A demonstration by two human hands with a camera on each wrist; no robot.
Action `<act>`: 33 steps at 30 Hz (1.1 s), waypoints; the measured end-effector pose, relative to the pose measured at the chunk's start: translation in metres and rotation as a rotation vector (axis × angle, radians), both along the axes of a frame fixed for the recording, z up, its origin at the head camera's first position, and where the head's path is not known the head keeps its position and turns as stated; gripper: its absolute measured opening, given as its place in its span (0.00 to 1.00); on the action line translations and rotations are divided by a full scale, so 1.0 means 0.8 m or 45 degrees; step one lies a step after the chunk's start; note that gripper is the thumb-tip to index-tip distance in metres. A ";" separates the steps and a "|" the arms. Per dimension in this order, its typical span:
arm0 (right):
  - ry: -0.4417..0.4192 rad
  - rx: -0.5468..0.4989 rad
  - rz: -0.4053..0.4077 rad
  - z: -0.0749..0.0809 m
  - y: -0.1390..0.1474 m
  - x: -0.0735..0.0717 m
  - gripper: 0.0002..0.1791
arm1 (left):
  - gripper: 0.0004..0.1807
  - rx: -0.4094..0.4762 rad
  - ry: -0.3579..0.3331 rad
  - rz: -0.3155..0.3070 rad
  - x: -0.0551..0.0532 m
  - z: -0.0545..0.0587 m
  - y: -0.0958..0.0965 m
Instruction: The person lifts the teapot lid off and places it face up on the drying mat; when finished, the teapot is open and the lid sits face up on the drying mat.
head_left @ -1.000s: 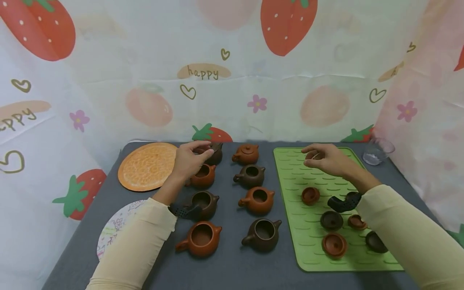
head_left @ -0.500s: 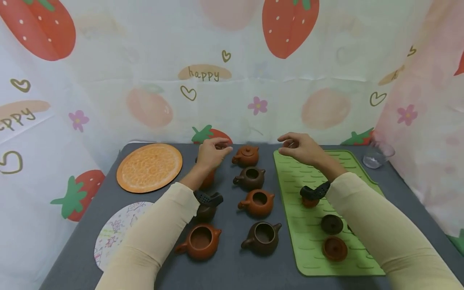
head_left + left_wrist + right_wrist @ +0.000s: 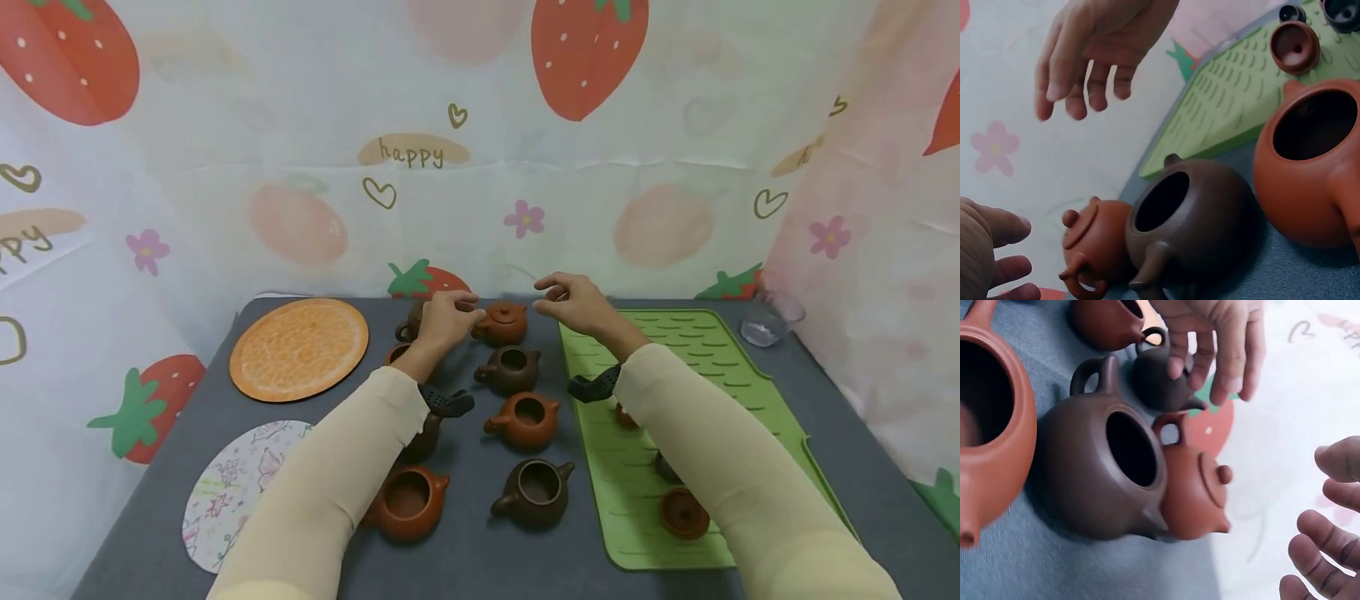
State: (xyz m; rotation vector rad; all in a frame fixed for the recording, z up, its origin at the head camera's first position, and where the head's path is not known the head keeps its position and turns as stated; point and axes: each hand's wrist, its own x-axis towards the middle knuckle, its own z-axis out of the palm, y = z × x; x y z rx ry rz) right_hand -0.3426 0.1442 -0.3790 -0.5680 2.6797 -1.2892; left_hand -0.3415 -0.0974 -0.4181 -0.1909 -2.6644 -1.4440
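Observation:
A lidded reddish-brown teapot (image 3: 506, 325) stands at the back of the right-hand row, between my two hands. My left hand (image 3: 446, 323) hovers just left of it with relaxed fingers, partly covering a dark teapot (image 3: 412, 323). On the other side my right hand (image 3: 576, 305) hangs above the table near the green mat's corner, fingers loosely bent and holding nothing. In the left wrist view the lidded teapot (image 3: 1099, 244) shows its round knob, beside an uncovered dark brown teapot (image 3: 1200, 219). The right wrist view shows fingertips (image 3: 1313, 531) apart from the lidded teapot (image 3: 1194, 494).
Uncovered teapots in two rows fill the table's middle, including a dark one (image 3: 534, 493) at the front. Several loose lids, one reddish (image 3: 684, 512), lie on the green mat (image 3: 630, 550). An orange round mat (image 3: 300, 350), a patterned round mat (image 3: 232, 492) and a clear glass cup (image 3: 768, 321) stand around them.
My right hand has moved left from over the green mat toward the lidded teapot. My left hand has moved right from the dark back teapot toward it. The teapots have stayed put.

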 end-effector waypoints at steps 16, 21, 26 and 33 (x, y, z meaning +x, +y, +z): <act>-0.084 0.076 -0.107 -0.036 -0.057 -0.025 0.21 | 0.16 -0.197 -0.149 -0.031 -0.016 -0.013 0.012; -0.032 0.121 -0.160 -0.042 -0.073 -0.029 0.20 | 0.13 -0.293 -0.165 -0.049 -0.016 -0.018 0.011; 0.004 0.153 -0.223 -0.048 -0.088 -0.032 0.21 | 0.10 -0.316 -0.161 -0.042 -0.018 -0.019 0.008; 0.011 0.205 -0.316 -0.053 -0.094 -0.037 0.16 | 0.09 -0.322 -0.149 -0.034 -0.022 -0.022 0.011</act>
